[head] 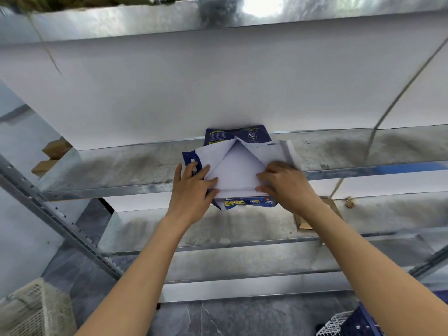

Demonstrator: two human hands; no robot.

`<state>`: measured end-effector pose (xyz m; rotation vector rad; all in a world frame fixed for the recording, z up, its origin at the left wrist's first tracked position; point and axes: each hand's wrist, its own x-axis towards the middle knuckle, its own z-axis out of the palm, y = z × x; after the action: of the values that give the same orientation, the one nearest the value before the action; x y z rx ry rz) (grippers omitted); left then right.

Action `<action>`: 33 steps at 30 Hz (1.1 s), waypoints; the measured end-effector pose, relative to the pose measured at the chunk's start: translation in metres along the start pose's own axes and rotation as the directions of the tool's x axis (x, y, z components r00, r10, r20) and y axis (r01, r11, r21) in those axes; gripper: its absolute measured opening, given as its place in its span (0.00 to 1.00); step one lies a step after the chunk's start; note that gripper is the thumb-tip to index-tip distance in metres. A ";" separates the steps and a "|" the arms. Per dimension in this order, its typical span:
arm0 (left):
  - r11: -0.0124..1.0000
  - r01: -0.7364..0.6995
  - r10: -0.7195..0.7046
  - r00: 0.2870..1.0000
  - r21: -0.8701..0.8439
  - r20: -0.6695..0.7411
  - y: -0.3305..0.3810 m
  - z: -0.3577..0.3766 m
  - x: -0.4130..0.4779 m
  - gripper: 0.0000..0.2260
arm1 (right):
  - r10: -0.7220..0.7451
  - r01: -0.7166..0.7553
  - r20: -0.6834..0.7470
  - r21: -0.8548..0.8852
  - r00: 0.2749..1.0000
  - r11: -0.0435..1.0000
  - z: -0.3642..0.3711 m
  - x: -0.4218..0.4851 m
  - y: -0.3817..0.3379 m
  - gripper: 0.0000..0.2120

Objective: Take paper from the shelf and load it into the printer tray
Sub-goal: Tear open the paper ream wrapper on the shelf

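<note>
Metal shelf (116, 166) of grey steel fills most of the view, with a white wall (194, 88) behind it and one more level below. On the middle level, at its front edge, lies a pack of paper (238, 166) in a blue wrapper (232, 135) that is torn open, so the white sheets show under folded flaps. The left hand (194, 180) lies flat on the left flap, its fingers spread and only a little bent, pressing on the pack. The right hand (282, 181) rests on the right flap, its fingers curled over the front edge of the sheets. A pale plastic basket (31, 309) stands on the floor at lower left.
</note>
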<state>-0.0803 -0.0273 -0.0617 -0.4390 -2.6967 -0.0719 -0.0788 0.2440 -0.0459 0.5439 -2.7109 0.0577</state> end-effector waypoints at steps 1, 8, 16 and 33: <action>1.000 0.008 -0.008 0.999 -0.007 -0.033 0.001 0.001 -0.001 0.14 | -0.040 0.035 -0.053 -0.079 0.998 0.996 0.003 -0.002 -0.001 0.11; 0.993 -0.031 -0.013 0.933 -0.116 -0.359 0.018 -0.012 -0.014 0.10 | -0.107 0.074 -0.293 -0.122 0.950 0.990 -0.009 -0.013 -0.017 0.15; -0.396 0.470 -0.514 0.598 -0.789 0.615 0.059 -0.100 -0.076 0.08 | -0.197 0.196 -0.470 -0.053 0.860 0.979 -0.060 -0.094 -0.035 0.11; -0.171 0.720 -0.256 0.626 -0.672 0.737 0.061 -0.094 -0.129 0.25 | 0.381 -0.558 0.598 0.799 0.705 -0.224 -0.039 -0.142 -0.073 0.20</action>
<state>0.0871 -0.0180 -0.0279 0.5121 -2.3802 -2.4596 0.0839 0.2324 -0.0639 -0.3853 -2.2219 2.4285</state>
